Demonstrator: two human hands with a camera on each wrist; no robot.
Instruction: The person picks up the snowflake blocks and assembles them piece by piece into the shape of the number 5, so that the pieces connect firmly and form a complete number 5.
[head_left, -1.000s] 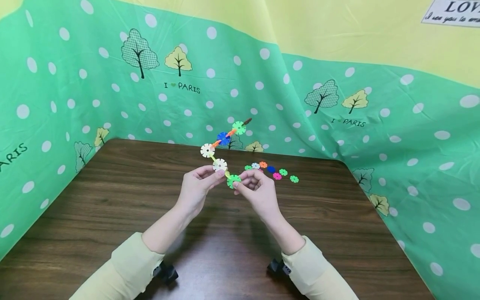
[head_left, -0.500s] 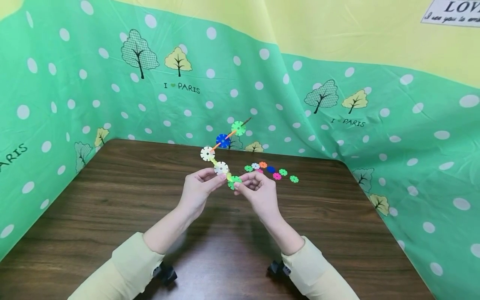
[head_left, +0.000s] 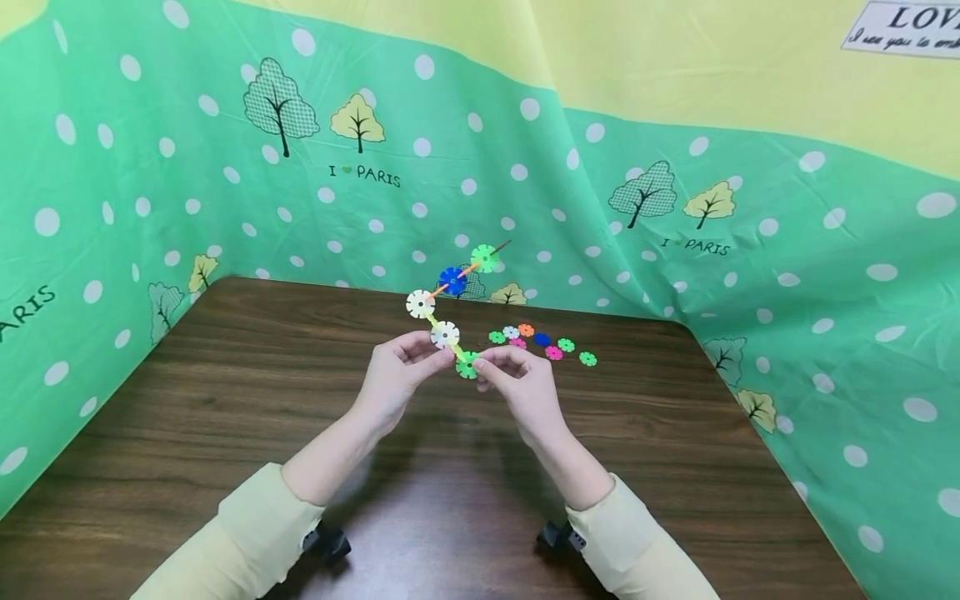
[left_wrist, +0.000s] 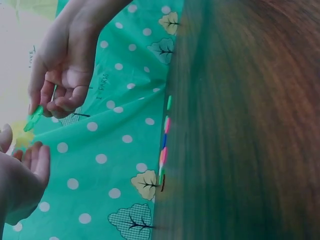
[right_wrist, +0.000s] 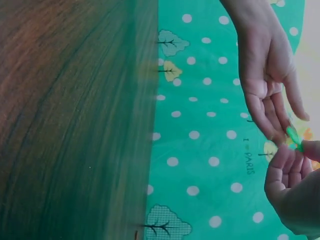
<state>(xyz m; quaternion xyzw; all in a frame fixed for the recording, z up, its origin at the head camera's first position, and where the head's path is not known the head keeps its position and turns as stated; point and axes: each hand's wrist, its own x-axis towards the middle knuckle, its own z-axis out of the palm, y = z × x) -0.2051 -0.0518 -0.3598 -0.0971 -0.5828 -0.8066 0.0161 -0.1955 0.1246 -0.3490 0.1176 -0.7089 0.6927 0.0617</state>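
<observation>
A zigzag chain of notched, flower-shaped plastic discs is held up above the table, some discs facing me and some edge-on. Its green end disc (head_left: 467,365) is pinched at the right edge by my right hand (head_left: 522,387), thumb against fingers. My left hand (head_left: 390,382) pinches the chain at the yellow disc (head_left: 458,352), just below the lower white disc (head_left: 446,335). Further up come another white disc (head_left: 421,304), a blue disc (head_left: 452,281) and a green disc (head_left: 484,258). In the left wrist view the green end disc (left_wrist: 34,118) shows edge-on at my right fingertips.
Several loose discs lie on the brown table (head_left: 225,433) behind my right hand, among them a blue disc (head_left: 542,340), an orange disc (head_left: 527,330) and a green disc (head_left: 588,359). A green and yellow curtain (head_left: 465,150) hangs along the table's far edge.
The chain's upper part dips slightly, then shifts a little right. My right thumb has slid from the front of the green end disc to its right edge. The loose discs stay put.
</observation>
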